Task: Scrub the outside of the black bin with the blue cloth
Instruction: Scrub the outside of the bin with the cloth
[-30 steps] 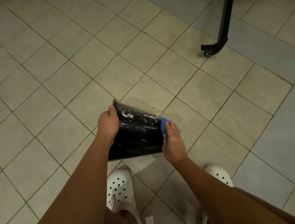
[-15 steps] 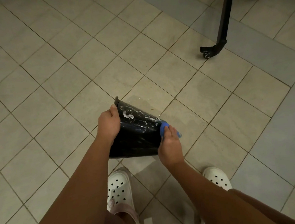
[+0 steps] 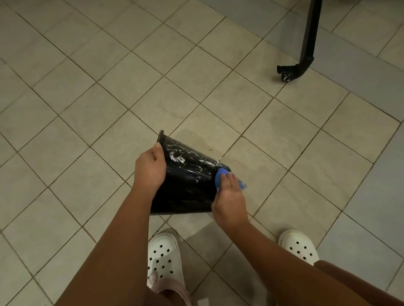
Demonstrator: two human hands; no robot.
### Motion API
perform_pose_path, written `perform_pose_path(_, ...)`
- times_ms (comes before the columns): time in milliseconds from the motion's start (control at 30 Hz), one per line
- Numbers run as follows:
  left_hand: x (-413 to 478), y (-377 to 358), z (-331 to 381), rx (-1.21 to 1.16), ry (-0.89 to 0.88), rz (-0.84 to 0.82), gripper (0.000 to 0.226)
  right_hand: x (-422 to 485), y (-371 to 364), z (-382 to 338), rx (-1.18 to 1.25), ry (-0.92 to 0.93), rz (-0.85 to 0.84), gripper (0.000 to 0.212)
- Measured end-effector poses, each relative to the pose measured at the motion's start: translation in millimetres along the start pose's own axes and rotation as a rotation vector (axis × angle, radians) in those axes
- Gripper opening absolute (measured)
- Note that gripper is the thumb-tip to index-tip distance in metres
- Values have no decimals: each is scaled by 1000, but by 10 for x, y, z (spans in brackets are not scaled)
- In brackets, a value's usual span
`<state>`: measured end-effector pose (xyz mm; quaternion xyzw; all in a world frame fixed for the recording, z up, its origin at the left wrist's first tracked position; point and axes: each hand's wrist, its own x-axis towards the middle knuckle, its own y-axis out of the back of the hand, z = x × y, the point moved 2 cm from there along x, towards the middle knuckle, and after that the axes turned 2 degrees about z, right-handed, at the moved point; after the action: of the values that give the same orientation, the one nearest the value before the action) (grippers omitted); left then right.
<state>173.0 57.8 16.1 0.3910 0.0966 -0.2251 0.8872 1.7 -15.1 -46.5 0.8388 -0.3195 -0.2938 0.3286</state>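
Beige floor tiles (image 3: 72, 114) surround the black bin (image 3: 189, 185), tipped sideways at lower centre. The left hand (image 3: 149, 169) grips its wall near the rim. The right hand (image 3: 228, 199), clutching the blue cloth (image 3: 220, 175), has barely shifted along the base edge, so the white smears (image 3: 177, 157) likely still need scrubbing.

My feed is dim and warm-toned, with flat, even light that seems to come from overhead; I cannot place the source. A soft-edged shadow lies on the floor (image 3: 70, 95) between the white clogs (image 3: 164, 257) and the black bin (image 3: 186, 187). The bin's glossy wall carries thin, streaky highlights. The blue cloth (image 3: 219, 176) is the only saturated colour. Grout lines bow toward the frame edges from the wide lens. Focus holds well mid-frame.
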Motion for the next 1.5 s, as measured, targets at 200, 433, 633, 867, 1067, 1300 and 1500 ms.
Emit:
perform_pose_path(200,-29,0,9,-12,-25,-24,59,292,153,73,-47,52,-109,50)
perform_pose_path(433,-11,28,-15,-2,1,6,61,122,131,-12,-24,-20,-69,42)
perform_pose_path(633,-23,-17,21,-24,-13,-18,55,338,158,33,-70,27,-127,49)
perform_pose_path(867,16,-34,-14,-18,34,-41,60,-112,-36,28,-78,27,-29,63)
perform_pose_path(1067,17,-59,2,6,19,-39,54,102,-11,14,-45,97,-77,59)
perform_pose_path(1300,68,-56,-39,-16,73,2,52,-228,-132,89,-67,78,-5,69)
perform_pose_path(1500,61,-89,-5,-18,60,-27,52,-50,-182,-29,-76,289,6,70)
